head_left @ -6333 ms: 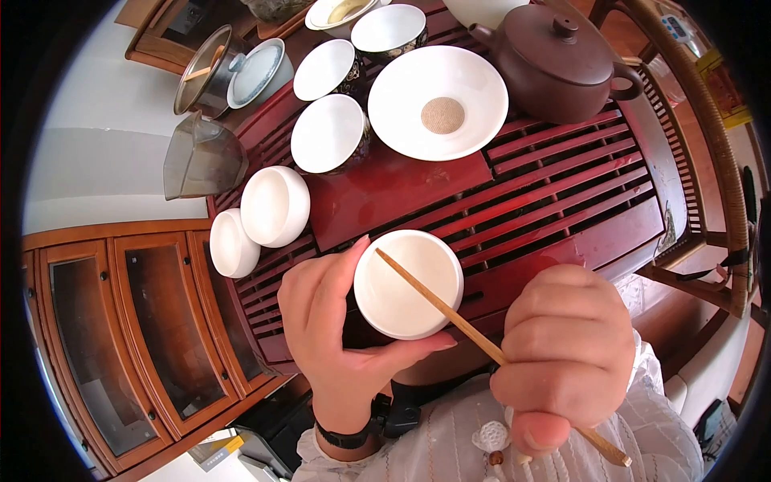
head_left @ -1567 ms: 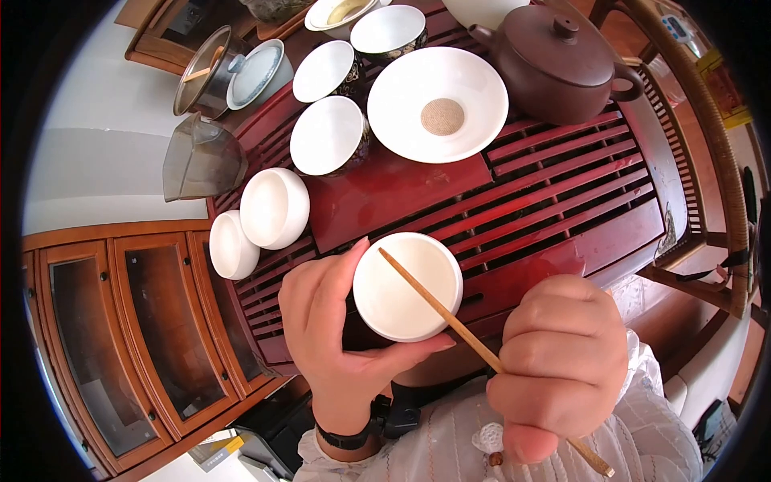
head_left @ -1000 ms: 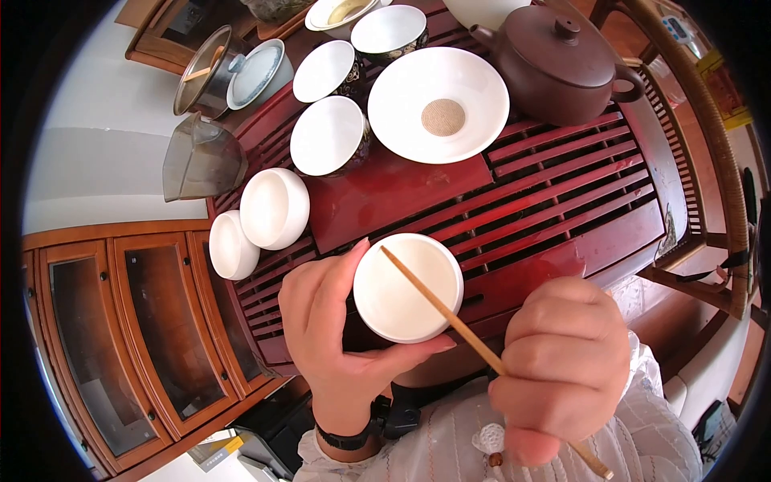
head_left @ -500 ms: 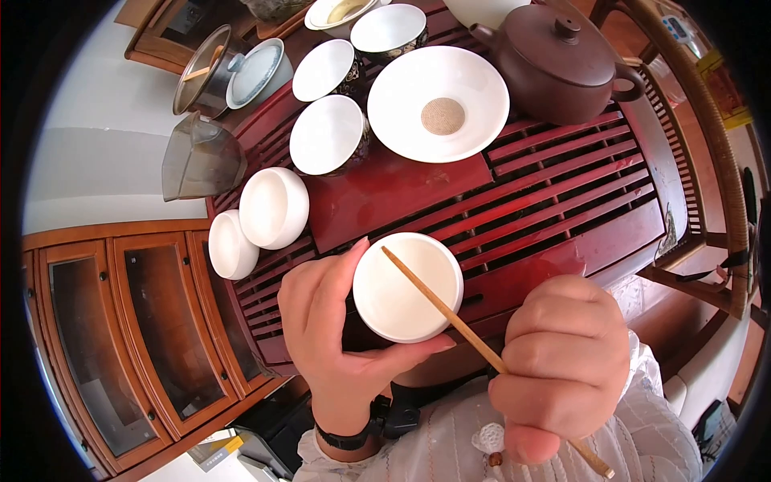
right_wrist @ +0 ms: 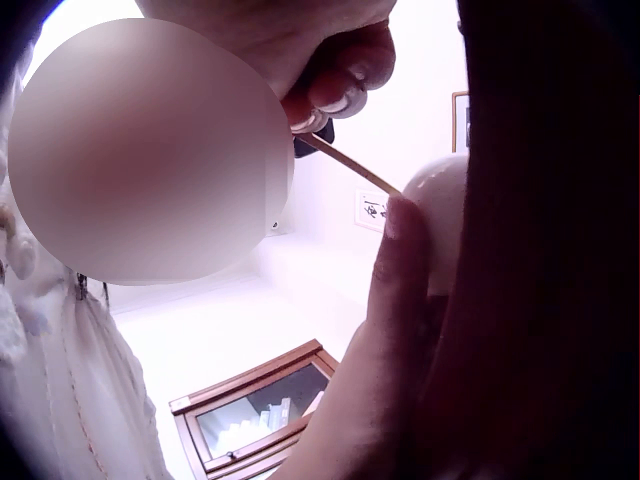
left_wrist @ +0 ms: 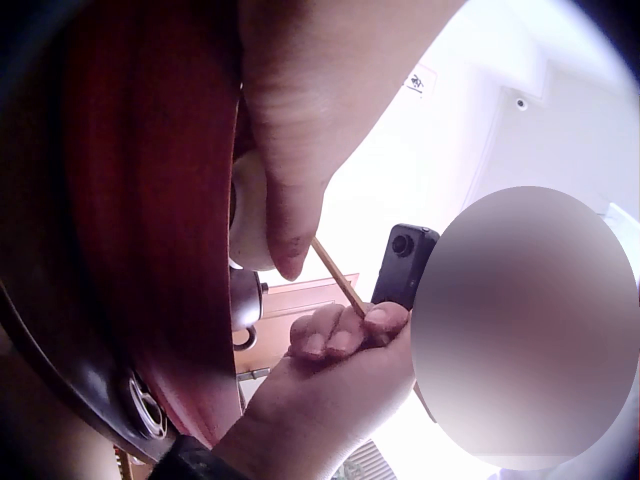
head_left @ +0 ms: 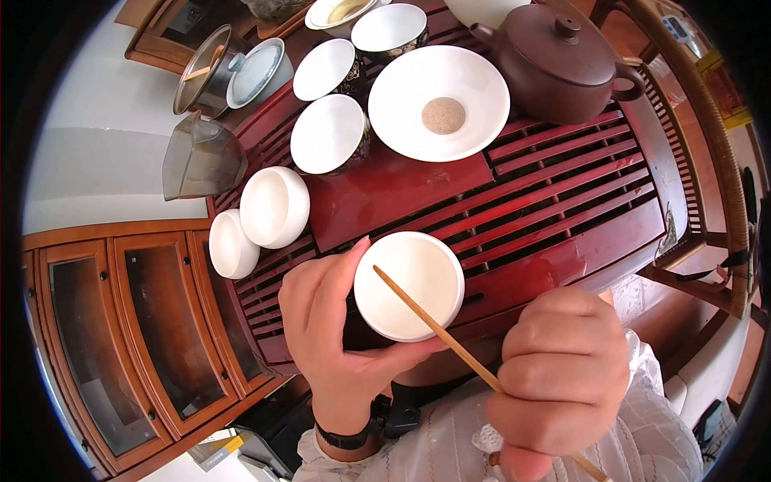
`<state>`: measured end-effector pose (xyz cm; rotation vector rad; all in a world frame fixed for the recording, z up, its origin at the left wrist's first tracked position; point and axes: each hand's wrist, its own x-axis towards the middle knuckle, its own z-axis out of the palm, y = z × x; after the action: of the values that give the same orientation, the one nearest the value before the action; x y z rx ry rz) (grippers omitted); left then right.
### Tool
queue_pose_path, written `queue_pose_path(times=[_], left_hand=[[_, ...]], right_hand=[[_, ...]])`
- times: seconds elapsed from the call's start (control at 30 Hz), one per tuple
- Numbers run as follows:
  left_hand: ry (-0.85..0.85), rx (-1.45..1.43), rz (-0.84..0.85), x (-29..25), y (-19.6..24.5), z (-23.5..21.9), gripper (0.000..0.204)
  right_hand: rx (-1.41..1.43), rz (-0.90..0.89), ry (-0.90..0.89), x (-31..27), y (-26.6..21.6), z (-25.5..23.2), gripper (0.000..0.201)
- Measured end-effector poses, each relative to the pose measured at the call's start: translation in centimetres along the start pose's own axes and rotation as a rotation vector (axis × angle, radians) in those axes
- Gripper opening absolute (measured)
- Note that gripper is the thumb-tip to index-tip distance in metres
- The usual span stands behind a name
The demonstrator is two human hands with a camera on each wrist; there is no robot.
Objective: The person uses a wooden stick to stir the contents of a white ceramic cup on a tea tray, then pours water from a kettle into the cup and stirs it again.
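Note:
A white cup [head_left: 426,265] stands at the near edge of the slatted tea tray [head_left: 554,273], its mouth facing up. My left hand [head_left: 325,325] holds it from the left side, fingers and thumb spread around its wall. In my right fist [head_left: 562,373] is a thin, tapered wooden stick [head_left: 438,327], gripped with the thumb low near the back end. It slants across the rim, and its narrow tip overlaps the inside of the cup. In the right wrist view the stick [right_wrist: 350,165] reaches the cup's rim beside the left thumb.
Beyond the cup are a wide white bowl [head_left: 393,96] with a brown mesh centre, a dark brown teapot [head_left: 554,68] and several dark-patterned cups. Two small white cups [head_left: 275,207] sit at the left, near a glass pitcher [head_left: 205,161]. A rattan chair [head_left: 727,153] stands right.
My right hand has shifted slightly down, towards my body. The stick's tip has moved down and left over the cup's inside. The left hand and cup have stayed almost still.

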<state>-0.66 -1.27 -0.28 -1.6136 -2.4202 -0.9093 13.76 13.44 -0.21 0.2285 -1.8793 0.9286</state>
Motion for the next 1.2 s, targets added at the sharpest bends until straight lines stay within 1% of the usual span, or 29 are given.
queue_pose_path(times=[0.07, 0.13, 0.17, 0.23, 0.37, 0.43, 0.53, 0.67, 0.73, 0.8, 0.83, 0.9, 0.93, 1.0, 1.13, 1.2], left_hand=[[0.001, -0.022, -0.025, 0.24, 0.51, -0.06, 0.091], [0.001, -0.045, -0.049, 0.28, 0.66, 0.01, 0.088], [0.018, -0.054, -0.043, 0.21, 0.6, 0.16, 0.088], [0.035, -0.063, -0.034, 0.21, 0.58, 0.23, 0.088], [0.025, -0.056, -0.034, 0.25, 0.59, 0.09, 0.088], [0.021, -0.043, -0.025, 0.26, 0.57, 0.06, 0.088], [0.03, -0.049, -0.02, 0.26, 0.5, 0.13, 0.088], [0.013, -0.087, -0.027, 0.4, 0.41, 0.17, 0.091], [0.006, -0.111, -0.03, 0.36, 0.54, 0.2, 0.093], [-0.025, -0.216, -0.128, 0.08, 0.85, 0.18, 0.091], [-0.025, -0.216, -0.128, 0.13, 0.73, 0.04, 0.091], [-0.053, -0.254, -0.075, 0.28, 0.33, -0.33, 0.086], [-0.053, -0.254, -0.075, 0.22, 0.22, -0.22, 0.086], [-0.024, -0.162, -0.019, 0.0, -0.08, 0.11, 0.084], [0.02, -0.203, -0.078, -0.01, 0.16, 0.13, 0.087], [-0.045, -0.139, -0.019, 0.5, 0.41, -0.22, 0.088]], right_hand=[[0.036, 0.007, -0.035, 0.21, -0.09, -0.29, 0.041], [-0.042, 0.103, -0.007, 0.38, -0.23, -0.16, 0.041], [-0.043, 0.104, -0.006, 0.36, -0.19, 0.01, 0.041], [-0.019, 0.21, -0.002, 0.29, -0.01, 0.4, 0.042], [0.049, 0.205, 0.036, 0.28, -0.05, 0.12, 0.044], [0.032, 0.124, -0.002, 0.13, 0.1, -0.46, 0.046], [-0.032, 0.129, 0.013, 0.11, -0.11, -0.21, 0.047], [-0.046, 0.118, 0.018, 0.03, -0.02, -0.05, 0.047], [-0.048, 0.096, -0.014, -0.02, 0.13, -0.14, 0.047], [-0.046, 0.101, -0.018, 0.04, 0.16, -0.18, 0.047], [-0.044, 0.105, -0.021, 0.05, 0.16, -0.21, 0.047], [-0.044, 0.121, -0.013, 0.0, 0.03, -0.15, 0.047], [-0.043, 0.137, -0.005, -0.02, -0.01, -0.11, 0.046], [-0.056, 0.124, -0.004, 0.0, 0.14, -0.11, 0.046], [-0.039, 0.123, -0.006, -0.04, 0.28, -0.19, 0.046], [-0.021, 0.126, 0.006, -0.05, 0.23, -0.04, 0.046]])
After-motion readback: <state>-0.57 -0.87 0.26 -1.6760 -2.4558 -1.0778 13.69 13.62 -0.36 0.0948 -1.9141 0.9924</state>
